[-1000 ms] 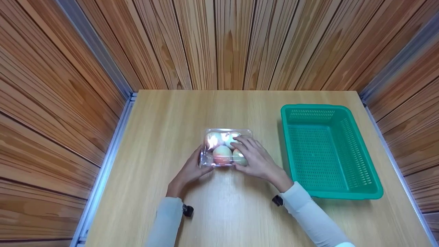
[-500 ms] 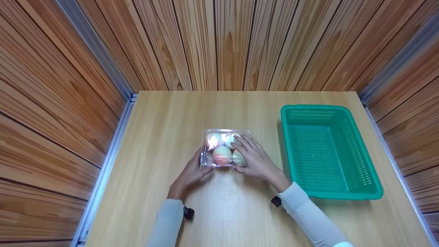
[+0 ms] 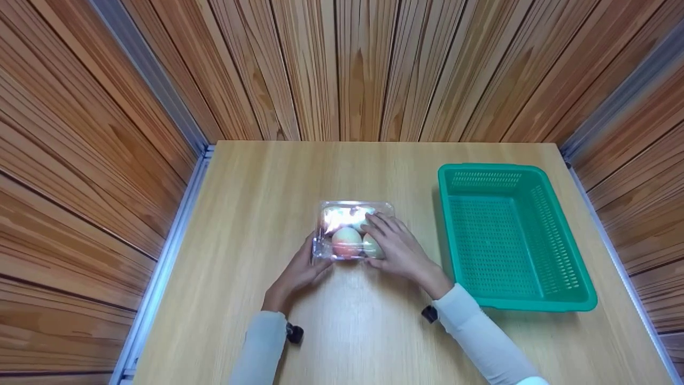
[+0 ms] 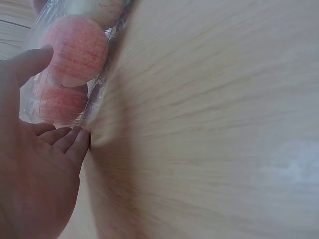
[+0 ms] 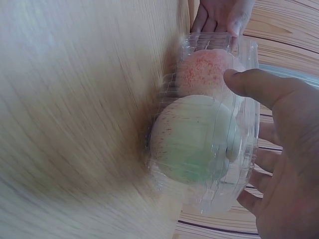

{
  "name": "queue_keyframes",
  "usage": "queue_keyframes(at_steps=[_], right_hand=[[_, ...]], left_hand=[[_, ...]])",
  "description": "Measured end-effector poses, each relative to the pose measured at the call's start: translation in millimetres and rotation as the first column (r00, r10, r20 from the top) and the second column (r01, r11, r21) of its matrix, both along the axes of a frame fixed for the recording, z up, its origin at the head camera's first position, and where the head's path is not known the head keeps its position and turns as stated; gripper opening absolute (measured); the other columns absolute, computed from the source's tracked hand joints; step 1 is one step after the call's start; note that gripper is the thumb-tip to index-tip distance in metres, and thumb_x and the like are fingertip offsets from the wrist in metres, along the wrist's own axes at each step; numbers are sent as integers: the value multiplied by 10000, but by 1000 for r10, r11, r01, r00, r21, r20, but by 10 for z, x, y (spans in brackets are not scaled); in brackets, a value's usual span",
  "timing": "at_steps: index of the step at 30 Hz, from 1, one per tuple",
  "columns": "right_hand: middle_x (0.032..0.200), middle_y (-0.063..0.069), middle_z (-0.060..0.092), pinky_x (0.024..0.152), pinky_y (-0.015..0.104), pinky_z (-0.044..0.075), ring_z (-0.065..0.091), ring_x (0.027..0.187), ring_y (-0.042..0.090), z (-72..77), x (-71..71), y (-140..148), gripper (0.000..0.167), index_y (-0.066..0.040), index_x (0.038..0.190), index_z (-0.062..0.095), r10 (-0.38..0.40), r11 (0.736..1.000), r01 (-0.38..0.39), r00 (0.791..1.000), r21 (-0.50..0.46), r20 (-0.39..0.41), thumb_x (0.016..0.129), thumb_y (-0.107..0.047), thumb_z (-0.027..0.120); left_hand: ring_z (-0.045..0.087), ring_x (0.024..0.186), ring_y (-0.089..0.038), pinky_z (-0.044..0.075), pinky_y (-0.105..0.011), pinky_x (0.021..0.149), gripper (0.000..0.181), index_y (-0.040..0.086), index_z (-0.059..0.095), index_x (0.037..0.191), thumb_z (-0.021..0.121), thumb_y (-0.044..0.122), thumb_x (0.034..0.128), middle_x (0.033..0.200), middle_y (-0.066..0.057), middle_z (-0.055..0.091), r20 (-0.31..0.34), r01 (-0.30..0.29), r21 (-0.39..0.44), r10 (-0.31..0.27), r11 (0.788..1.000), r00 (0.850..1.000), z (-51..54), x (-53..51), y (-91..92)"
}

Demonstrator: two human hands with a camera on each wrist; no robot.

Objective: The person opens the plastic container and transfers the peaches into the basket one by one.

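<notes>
A clear plastic clamshell box (image 3: 344, 215) sits on the table with several peaches (image 3: 347, 242) inside, pale with pink-red blush. My left hand (image 3: 297, 270) holds its left side, the thumb along the front and the fingers at the side near the bottom. In the left wrist view this hand (image 4: 37, 164) is at the box corner, close to the tabletop. My right hand (image 3: 399, 251) grips the right part, fingers spread over the lid and thumb at the front. The right wrist view shows a pale green peach (image 5: 192, 139) through the plastic. The right fingers cover part of the lid.
A green perforated plastic basket (image 3: 446, 230) stands to the right, close to my right forearm. Wood-patterned walls (image 3: 363, 69) enclose the pale wooden table (image 3: 256, 182) at the back and both sides. Metal rails (image 3: 160, 283) run along the side edges.
Both hands stay on the box, which remains in place. My right hand shifts very slightly; the glare on the lid spreads over the back peaches.
</notes>
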State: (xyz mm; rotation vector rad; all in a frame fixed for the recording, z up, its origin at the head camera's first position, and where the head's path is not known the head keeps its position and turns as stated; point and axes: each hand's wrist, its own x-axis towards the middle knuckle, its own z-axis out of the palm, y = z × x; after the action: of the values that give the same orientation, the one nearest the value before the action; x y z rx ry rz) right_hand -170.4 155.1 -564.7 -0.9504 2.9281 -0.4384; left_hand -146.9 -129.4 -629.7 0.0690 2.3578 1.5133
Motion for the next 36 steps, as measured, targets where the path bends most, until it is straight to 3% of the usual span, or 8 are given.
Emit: queue_keyframes(at_steps=[12,18,25,36], right_hand=[[1685,154,421,1276,625,304,347,1583,403,46,7,-35,761,-145,1553,532,20,999,-19,999,31,-48,907,-397,845],[1655,161,463,1238,647,358,403,1550,421,50,1,-25,766,-135,1534,557,39,999,-37,995,31,-91,885,-400,869],[1604,164,531,1193,644,425,470,1507,417,31,-13,-39,718,-123,1489,602,56,998,-48,982,50,-181,882,-401,867],[1596,194,527,1190,573,456,504,1477,429,7,21,-109,738,-68,1507,564,87,988,-48,960,149,-266,897,-353,867]], left_hand=[[77,1673,-311,90,-587,1342,919,300,68,1720,627,532,1029,1807,-45,98,11,33,9,-34,999,999,-21,13,2],[75,1675,-290,88,-587,1342,896,321,61,1718,602,539,1037,1808,-23,100,47,29,8,-29,1000,998,-16,19,4],[42,1677,-288,63,-596,1342,855,309,54,1717,569,505,1063,1810,-32,85,57,22,69,-26,997,998,-14,33,8],[27,1679,-256,39,-604,1340,851,356,50,1711,550,561,1053,1809,18,81,74,16,99,-24,995,997,-25,67,-1]])
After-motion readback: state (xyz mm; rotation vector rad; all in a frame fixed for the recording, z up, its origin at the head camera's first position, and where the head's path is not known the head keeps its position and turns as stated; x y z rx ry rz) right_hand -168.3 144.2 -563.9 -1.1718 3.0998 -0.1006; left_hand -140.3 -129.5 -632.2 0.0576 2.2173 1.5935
